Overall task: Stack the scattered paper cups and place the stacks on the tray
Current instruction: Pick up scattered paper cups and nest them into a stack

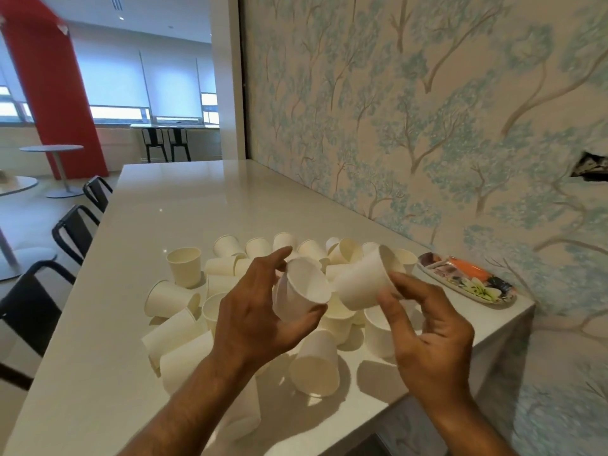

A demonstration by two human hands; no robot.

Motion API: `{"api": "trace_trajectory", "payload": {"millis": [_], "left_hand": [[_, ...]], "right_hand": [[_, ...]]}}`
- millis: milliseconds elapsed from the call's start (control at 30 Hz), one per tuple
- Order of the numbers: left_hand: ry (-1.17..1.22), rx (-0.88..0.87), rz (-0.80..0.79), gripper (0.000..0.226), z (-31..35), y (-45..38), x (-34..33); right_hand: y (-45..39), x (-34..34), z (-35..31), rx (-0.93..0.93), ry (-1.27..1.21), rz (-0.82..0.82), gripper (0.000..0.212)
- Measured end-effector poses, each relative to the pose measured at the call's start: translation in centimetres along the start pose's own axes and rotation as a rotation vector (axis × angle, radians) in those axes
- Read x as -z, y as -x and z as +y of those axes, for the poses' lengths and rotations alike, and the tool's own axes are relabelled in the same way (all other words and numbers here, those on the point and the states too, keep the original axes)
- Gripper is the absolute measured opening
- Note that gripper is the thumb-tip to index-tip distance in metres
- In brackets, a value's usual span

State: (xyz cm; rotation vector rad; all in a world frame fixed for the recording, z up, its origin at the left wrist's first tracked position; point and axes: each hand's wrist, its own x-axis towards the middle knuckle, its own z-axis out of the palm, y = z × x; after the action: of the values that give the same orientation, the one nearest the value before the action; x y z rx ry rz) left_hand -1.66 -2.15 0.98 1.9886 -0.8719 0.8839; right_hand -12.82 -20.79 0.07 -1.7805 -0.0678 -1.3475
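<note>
- Left hand [260,311]: raised above the pile, fingers curled round one paper cup; thumb lay along the cup's near rim, index finger reached over its far side.
- Left-hand cup [301,291]: white, tilted, open mouth turned toward the right and toward the viewer.
- Right hand [427,327]: raised at the same height, thumb and fingertips pinched a second cup near its rim; remaining fingers were loosely bent.
- Right-hand cup [365,279]: white, tipped on its side in the air, base pointing left toward the mouth of the left-hand cup; the two cups sat just beside each other, whether touching could not be told.
- Scattered paper cups [184,311]: a loose heap on the counter below both hands, most lying on their sides, a few upright, one upright cup [185,266] at the far left edge of the heap, one upside-down cup [316,366] near the viewer.
- Tray [467,281]: oval, patterned in colours, on the counter at the right, beside the wall, just beyond the heap; no stack of cups was on it.
- Counter [171,199]: white, glossy, running along the wall.
- Wall [427,110]: tree-patterned wallpaper, on the right.
- Chairs [75,232]: dark, along the counter's left edge.
</note>
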Motion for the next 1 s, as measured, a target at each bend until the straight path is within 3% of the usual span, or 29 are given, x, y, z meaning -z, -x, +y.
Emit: {"api": "trace_trajectory", "payload": {"millis": [167,467,600,700,733,867,1000], "left_hand": [[0.021,-0.02,-0.03,0.091,0.9,0.4,0.4],[0.121,0.009,-0.065,0.094,0.6,0.9,0.7],[0.114,0.045,-0.094,0.085,-0.1,1.6,0.8],[0.133,0.13,-0.09,0.088,-0.5,1.9,1.0],[0.139,0.151,-0.089,0.087,-0.5,2.0,1.2],[0.193,0.181,-0.092,0.082,-0.6,2.1,1.2],[0.177,0.205,-0.141,0.082,-0.8,2.4,0.5]], "right_hand": [[-1.3,-1.8,-1.8,0.118,-0.068,-0.054,0.025],[-0.9,-3.8,-2.3,-0.146,-0.182,-0.512,0.027],[-0.5,-3.4,-1.4,-0.134,-0.141,-0.551,0.032],[0.2,-1.5,0.3,-0.122,0.011,-0.435,0.037],[0.5,-0.9,0.9,-0.129,0.106,-0.462,0.039],[2.1,-0.3,2.7,-0.126,0.517,-0.833,0.046],[2.5,-0.7,3.0,-0.046,0.589,-0.779,0.036]]}}
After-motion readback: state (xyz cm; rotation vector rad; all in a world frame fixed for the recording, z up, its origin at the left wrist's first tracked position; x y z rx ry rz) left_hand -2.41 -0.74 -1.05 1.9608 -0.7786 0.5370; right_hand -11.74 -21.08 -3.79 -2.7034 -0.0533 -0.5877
